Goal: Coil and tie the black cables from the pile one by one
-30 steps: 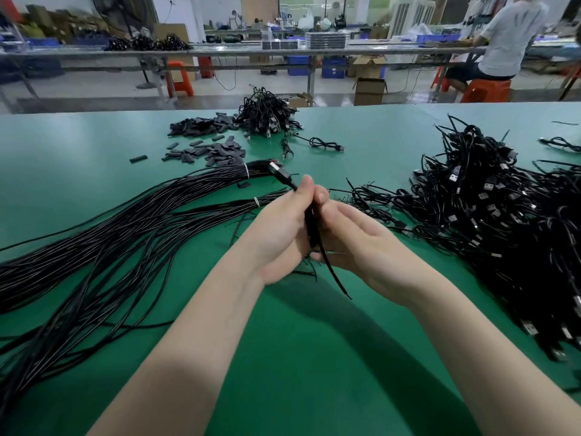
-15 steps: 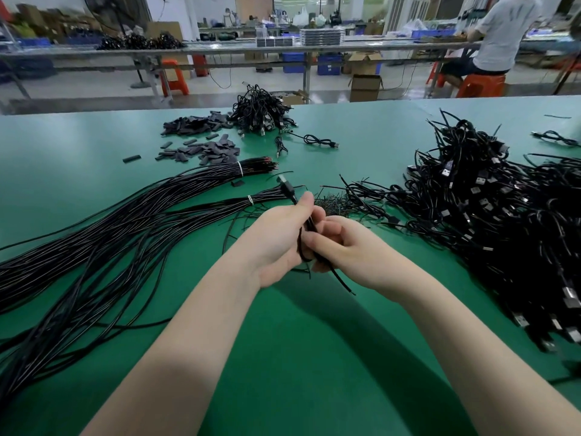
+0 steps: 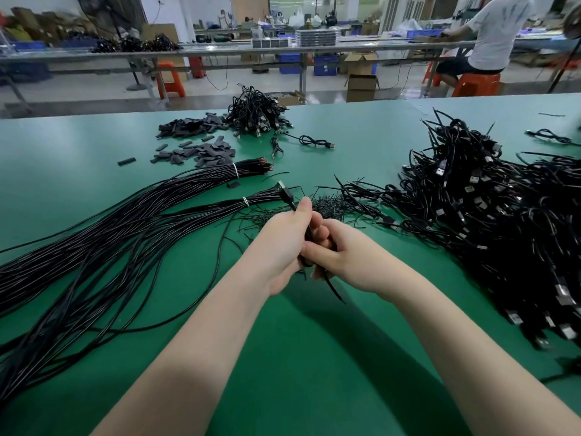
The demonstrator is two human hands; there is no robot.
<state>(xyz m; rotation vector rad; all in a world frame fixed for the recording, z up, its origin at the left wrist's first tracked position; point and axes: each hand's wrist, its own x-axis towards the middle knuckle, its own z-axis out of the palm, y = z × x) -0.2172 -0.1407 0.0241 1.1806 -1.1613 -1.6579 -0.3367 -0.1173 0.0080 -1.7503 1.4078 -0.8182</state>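
One coiled cable (image 3: 309, 239) is gripped above the bench (image 3: 314, 357) between the left hand (image 3: 283, 247) and right hand (image 3: 342, 256), its tie apparently unfinished. Many appear tied in the right heap (image 3: 503, 231); long uncoiled bundles (image 3: 110, 240) remain at left.

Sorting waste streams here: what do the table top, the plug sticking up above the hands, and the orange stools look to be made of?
Table top: likely a green rubber or vinyl mat, satin, with soft reflections. Plug: black moulded plastic body with a bright metal tip, probably plated steel. Orange stools: apparently moulded plastic, uniform colour, slight gloss.
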